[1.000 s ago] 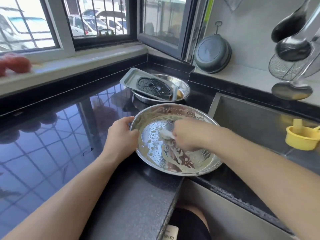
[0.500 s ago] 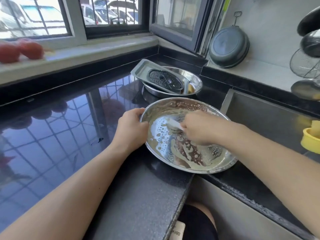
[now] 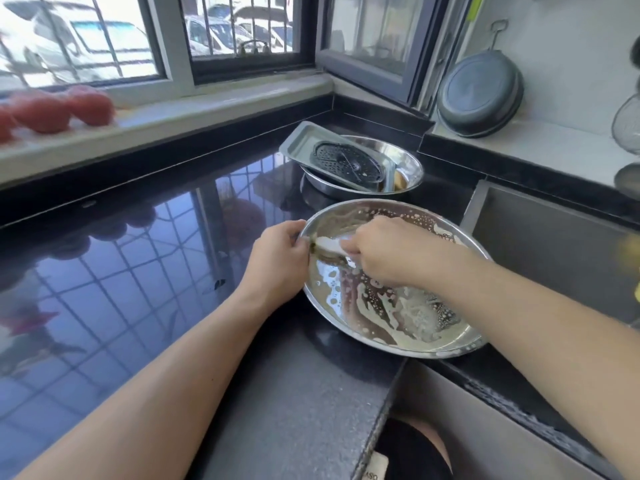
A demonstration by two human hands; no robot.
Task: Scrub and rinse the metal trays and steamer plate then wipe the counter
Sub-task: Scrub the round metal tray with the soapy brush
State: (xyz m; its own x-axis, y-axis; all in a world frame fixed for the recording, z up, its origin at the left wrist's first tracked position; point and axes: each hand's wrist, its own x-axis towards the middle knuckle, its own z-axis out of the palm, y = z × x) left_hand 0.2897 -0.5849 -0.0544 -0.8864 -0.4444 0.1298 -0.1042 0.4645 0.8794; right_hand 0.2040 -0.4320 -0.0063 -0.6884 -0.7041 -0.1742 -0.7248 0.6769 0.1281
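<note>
1. Round metal tray (image 3: 415, 327), centre-right of the frame: it sits on the black counter (image 3: 138, 271), its right side reaching the edge of the sink (image 3: 554, 258), and its floor is streaked with white suds and bubbles.
2. Left hand (image 3: 277, 261) is on the tray's left rim, fingers curled over the edge and gripping it, thumb side up.
3. Right hand (image 3: 384, 251) is inside the tray, fingers closed down around a pale scrubbing pad (image 3: 329, 244). Only the pad's left end pokes out past the knuckles, and it is blurred.
4. That pad presses against the inner wall near the left rim, just beside the left hand's fingertips; the two hands are nearly touching.
5. Above them, in the upper middle of the frame, a second round metal tray (image 3: 405, 161) waits on the counter. A rectangular tray (image 3: 301, 143) leans tilted across it, and the dark perforated steamer plate (image 3: 346, 161) lies in that rectangular tray.
6. Upper right: a dark pan (image 3: 481, 95) stands on its edge against the wall on a pale ledge.
7. Upper left: red, rounded items (image 3: 62, 109) on the window sill, too blurred to identify, mirrored in the glossy counter below.
</note>
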